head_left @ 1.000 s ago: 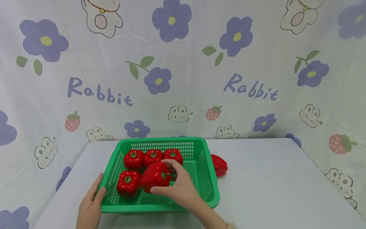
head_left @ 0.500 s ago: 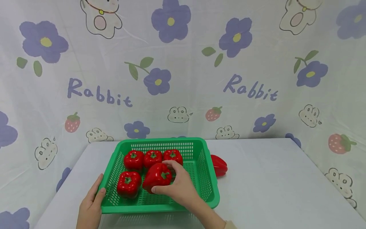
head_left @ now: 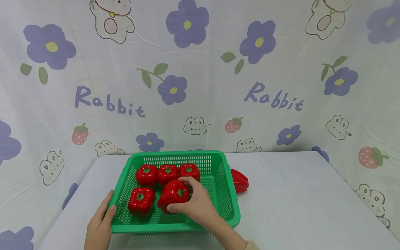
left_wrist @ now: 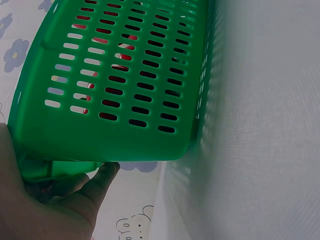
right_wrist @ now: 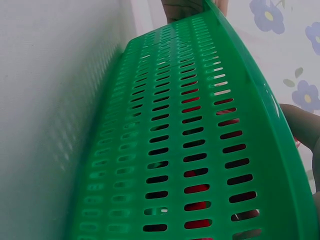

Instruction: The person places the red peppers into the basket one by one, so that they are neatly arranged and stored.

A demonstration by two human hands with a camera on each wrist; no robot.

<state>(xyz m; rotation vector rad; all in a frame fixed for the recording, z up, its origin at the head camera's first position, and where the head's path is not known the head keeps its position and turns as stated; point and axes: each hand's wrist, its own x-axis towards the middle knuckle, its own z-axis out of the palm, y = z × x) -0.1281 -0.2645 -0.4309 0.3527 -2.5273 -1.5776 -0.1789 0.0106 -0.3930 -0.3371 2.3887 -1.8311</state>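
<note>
In the head view my right hand (head_left: 197,205) holds a red bell pepper (head_left: 172,195) between thumb and fingers, inside the green plastic basket (head_left: 175,227). The pepper's green stem faces right, toward the palm. Several more red bell peppers sit in the basket: a back row with a middle one (head_left: 167,173), and one (head_left: 141,201) at the front left. My left hand (head_left: 99,222) grips the basket's left rim near the front corner. In the left wrist view its fingers (left_wrist: 100,185) curl at the rim. The right wrist view mostly shows the slotted basket wall (right_wrist: 165,130).
Outside the basket, another red pepper (head_left: 240,181) lies on the white table (head_left: 287,201), partly hidden by the basket's right wall. A white cloth backdrop (head_left: 212,69) printed with flowers and rabbits hangs behind the table.
The right hand has lowered slightly and shifted a little right with its pepper, which has turned more stem-up. The left hand and basket have stayed in place.
</note>
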